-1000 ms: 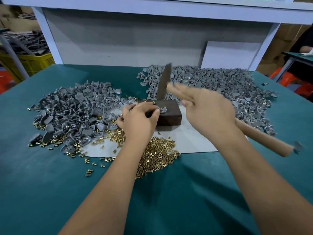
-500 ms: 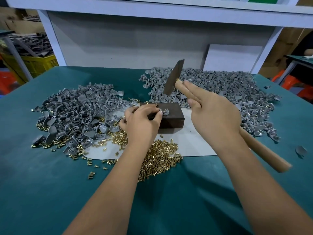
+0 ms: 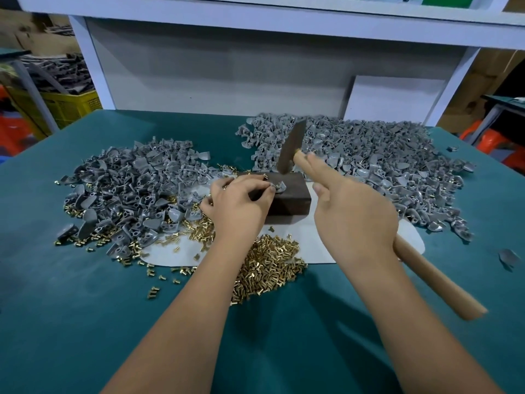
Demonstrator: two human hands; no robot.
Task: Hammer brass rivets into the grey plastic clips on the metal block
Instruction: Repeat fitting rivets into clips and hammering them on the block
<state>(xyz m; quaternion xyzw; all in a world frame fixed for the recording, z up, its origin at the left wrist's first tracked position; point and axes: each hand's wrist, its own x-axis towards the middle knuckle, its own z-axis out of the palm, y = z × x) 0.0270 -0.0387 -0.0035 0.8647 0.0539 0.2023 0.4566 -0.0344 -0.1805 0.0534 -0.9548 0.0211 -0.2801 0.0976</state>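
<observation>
A dark metal block (image 3: pixel 292 196) sits on a white sheet (image 3: pixel 321 251) mid-table. My left hand (image 3: pixel 241 206) rests on the block's left end and pinches a grey plastic clip (image 3: pixel 279 185) on its top. My right hand (image 3: pixel 352 211) grips a wooden-handled hammer (image 3: pixel 426 274), forefinger stretched along the handle. The hammer's dark head (image 3: pixel 292 150) hangs just above the block, close to the clip. A heap of brass rivets (image 3: pixel 270 268) lies in front of the block.
One pile of grey clips (image 3: pixel 127 189) mixed with loose rivets lies left of the block, and a larger pile (image 3: pixel 383 166) spreads at the back right. A stray clip (image 3: pixel 510 258) lies near the right edge. A grey backboard closes the table's far side.
The hammer head rose half a second ago and has now dropped close to the block top. My left hand stays on the clip.
</observation>
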